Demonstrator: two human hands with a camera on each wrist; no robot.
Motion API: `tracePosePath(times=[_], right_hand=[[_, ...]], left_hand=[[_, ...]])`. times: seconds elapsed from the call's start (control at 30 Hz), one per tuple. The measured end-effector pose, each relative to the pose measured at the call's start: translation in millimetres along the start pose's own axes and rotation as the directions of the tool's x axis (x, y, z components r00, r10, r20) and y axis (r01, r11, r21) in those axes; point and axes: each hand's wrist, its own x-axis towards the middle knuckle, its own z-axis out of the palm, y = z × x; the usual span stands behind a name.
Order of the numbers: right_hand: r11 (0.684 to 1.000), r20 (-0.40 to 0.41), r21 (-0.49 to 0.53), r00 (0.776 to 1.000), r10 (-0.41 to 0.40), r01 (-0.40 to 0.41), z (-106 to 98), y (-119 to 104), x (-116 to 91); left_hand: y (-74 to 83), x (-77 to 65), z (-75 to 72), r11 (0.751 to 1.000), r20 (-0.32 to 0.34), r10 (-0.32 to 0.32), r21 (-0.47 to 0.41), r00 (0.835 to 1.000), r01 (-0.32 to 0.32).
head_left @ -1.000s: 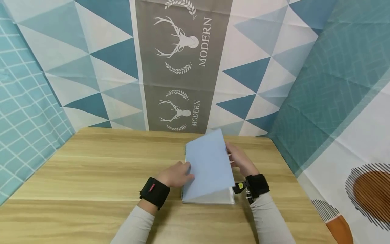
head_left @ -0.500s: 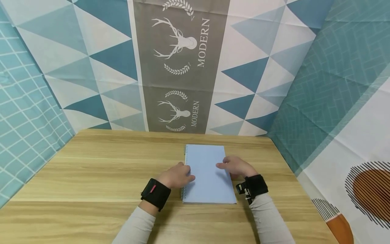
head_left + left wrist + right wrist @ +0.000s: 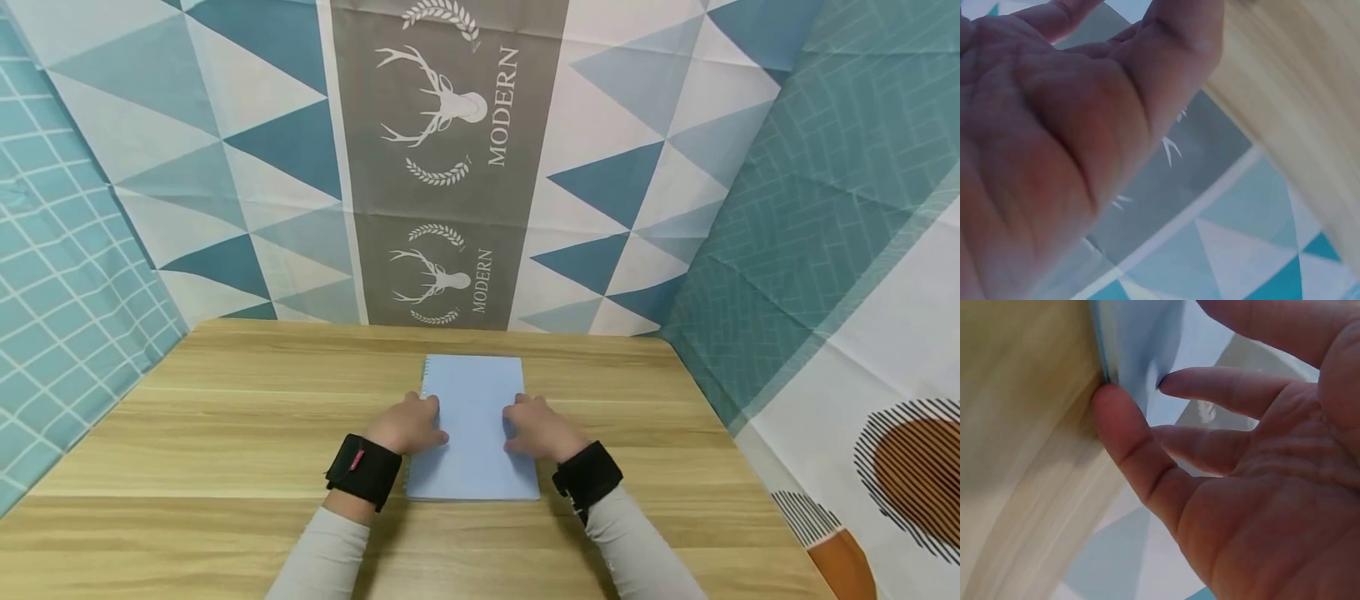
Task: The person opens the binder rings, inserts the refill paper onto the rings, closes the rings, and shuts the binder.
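Note:
A light blue spiral-bound notebook [image 3: 472,433] lies closed on the wooden table, its coil along the left side. My left hand [image 3: 408,423] rests at that coiled side, with thumb and forefinger over the cover. At the opposite side is my right hand [image 3: 542,427], its thumb and forefinger over the cover too. The right wrist view shows one fingertip [image 3: 1116,403] against the notebook's edge [image 3: 1110,344], while other fingers reach over the cover. In the left wrist view the palm [image 3: 1072,125] fills much of the picture and hides the contact with the notebook.
The wooden table [image 3: 247,433] extends to both sides of the notebook. Patterned cloth [image 3: 442,200] hangs behind its far edge, with more cloth at the left and right. Black bands [image 3: 365,471] wrap both wrists.
The raised front cover has come down flat. Since then the notebook has shifted left across the table, with both hands moving along at its sides.

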Motion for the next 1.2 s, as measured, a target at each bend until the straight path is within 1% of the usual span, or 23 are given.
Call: tracePosePath(times=[0.1, 0.27, 0.4, 0.47, 0.53, 0.6, 0.67, 0.73, 0.77, 0.87, 0.9, 0.93, 1.07, 1.13, 1.2], right_hand=[[0.998, -0.016, -0.058, 1.000, -0.027, 0.026, 4.2, -10.0, 1.3], [0.989, -0.037, -0.135, 0.997, -0.062, 0.057, 7.4, -14.0, -0.9], [0.987, -0.012, -0.156, 0.999, -0.037, 0.035, 10.0, -15.1, -6.7], [0.984, 0.003, -0.179, 1.000, -0.016, 0.017, 11.1, -17.0, -10.6], [0.977, 0.021, -0.212, 1.000, 0.014, -0.010, 10.4, -20.7, -14.9], [0.971, 0.045, -0.239, 0.998, 0.042, -0.030, 10.9, -24.5, -17.3], [0.969, 0.071, -0.244, 0.996, 0.059, -0.040, 11.7, -29.0, -18.3], [0.973, 0.098, -0.228, 0.994, 0.054, -0.031, 14.1, -32.9, -17.9], [0.974, 0.099, -0.228, 0.995, 0.034, -0.011, 18.8, -32.1, -16.1], [0.971, 0.090, -0.238, 0.996, -0.013, 0.034, 23.8, -34.5, -15.9], [0.966, 0.079, -0.253, 0.996, -0.029, 0.048, 28.6, -32.6, -14.2], [0.962, 0.076, -0.269, 0.997, -0.035, 0.054, 28.8, -33.5, -14.7], [0.946, 0.087, -0.317, 0.996, -0.033, 0.059, 24.7, -40.4, -17.8], [0.937, 0.097, -0.343, 0.995, -0.033, 0.064, 22.6, -43.8, -18.7], [0.934, 0.103, -0.352, 0.994, -0.034, 0.069, 25.0, -42.6, -17.5]], left_hand=[[-3.4, -1.3, -0.6, 0.999, -0.031, -0.019, 0.040, 0.999, 0.020], [-2.4, -4.8, 2.8, 0.995, -0.080, -0.054, 0.083, 0.995, 0.061], [2.5, -6.7, 11.1, 0.989, -0.135, -0.091, 0.100, 0.987, 0.105], [6.7, -5.4, 17.3, 0.983, -0.172, -0.116, 0.120, 0.978, 0.137], [10.8, -2.5, 24.5, 0.974, -0.209, -0.154, 0.134, 0.966, 0.185], [14.5, 0.3, 30.2, 0.963, -0.233, -0.194, 0.141, 0.953, 0.231], [17.4, 2.3, 34.3, 0.953, -0.245, -0.228, 0.142, 0.942, 0.268], [20.4, 1.6, 36.0, 0.946, -0.258, -0.235, 0.161, 0.937, 0.281], [22.6, 0.9, 36.7, 0.942, -0.268, -0.233, 0.178, 0.935, 0.286], [31.2, -0.9, 40.9, 0.918, -0.314, -0.218, 0.257, 0.924, 0.303], [34.5, -1.8, 42.8, 0.908, -0.326, -0.213, 0.282, 0.921, 0.310], [37.6, -2.5, 45.3, 0.900, -0.336, -0.212, 0.298, 0.918, 0.317], [47.3, -6.8, 54.2, 0.875, -0.360, -0.203, 0.352, 0.911, 0.334], [49.0, -8.8, 58.1, 0.865, -0.370, -0.197, 0.371, 0.908, 0.339], [49.7, -10.8, 59.9, 0.859, -0.377, -0.185, 0.387, 0.908, 0.336]])
